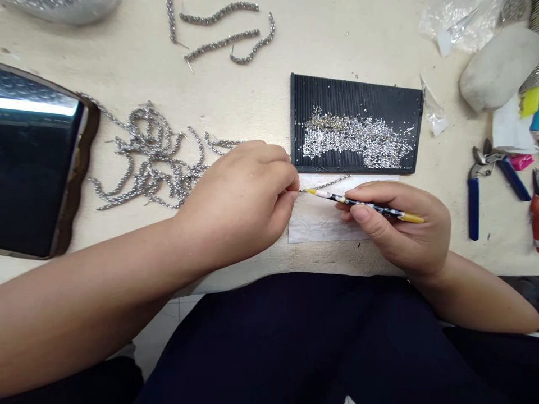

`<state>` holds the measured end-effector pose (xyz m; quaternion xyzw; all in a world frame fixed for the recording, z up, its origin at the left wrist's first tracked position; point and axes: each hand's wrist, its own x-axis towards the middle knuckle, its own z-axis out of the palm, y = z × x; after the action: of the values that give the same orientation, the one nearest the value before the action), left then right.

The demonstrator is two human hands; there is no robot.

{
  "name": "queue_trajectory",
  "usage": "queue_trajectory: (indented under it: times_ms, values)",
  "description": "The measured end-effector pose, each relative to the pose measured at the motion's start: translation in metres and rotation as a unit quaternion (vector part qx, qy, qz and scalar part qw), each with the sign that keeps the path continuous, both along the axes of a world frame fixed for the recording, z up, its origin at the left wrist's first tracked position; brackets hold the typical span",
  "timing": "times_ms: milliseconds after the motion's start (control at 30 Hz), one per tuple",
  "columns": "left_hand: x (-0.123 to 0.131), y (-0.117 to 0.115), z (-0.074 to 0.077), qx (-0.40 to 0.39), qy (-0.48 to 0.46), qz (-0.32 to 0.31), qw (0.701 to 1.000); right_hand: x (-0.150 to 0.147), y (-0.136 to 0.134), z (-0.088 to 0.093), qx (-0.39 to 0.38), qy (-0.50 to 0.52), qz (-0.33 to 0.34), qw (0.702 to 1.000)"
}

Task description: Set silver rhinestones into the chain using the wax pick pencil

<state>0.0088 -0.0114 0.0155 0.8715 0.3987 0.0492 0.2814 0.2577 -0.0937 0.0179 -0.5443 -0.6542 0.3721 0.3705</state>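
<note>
My left hand pinches one end of a thin silvery strand that lies over a white paper sheet. In my right hand is a patterned pen-like tool with yellow ends. Its left tip is at the strand, just beside my left fingertips; whether it touches is too small to tell. Above the paper lies a black ridged tray, with many tiny shiny stones spread over its lower half. A heap of glittering cords is partly hidden behind my left hand.
A dark-screened device stands at the far left. Several glittering strips lie at the top. To the right are blue-handled pliers, a grey-white lump, clear plastic bags and a red-handled tool.
</note>
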Motion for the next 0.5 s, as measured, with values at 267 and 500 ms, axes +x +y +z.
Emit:
queue_trajectory:
  times_ms: [267, 500]
  values:
    - [-0.0011, 0.0003, -0.0001, 0.008, 0.0, -0.003, 1.0, -0.0012, 0.0011, -0.0006, 0.0, -0.005, -0.001, 1.0]
    - [0.0011, -0.0005, -0.0007, -0.003, 0.002, -0.003, 1.0, 0.0009, 0.0022, -0.0018, 0.0, 0.006, 0.018, 1.0]
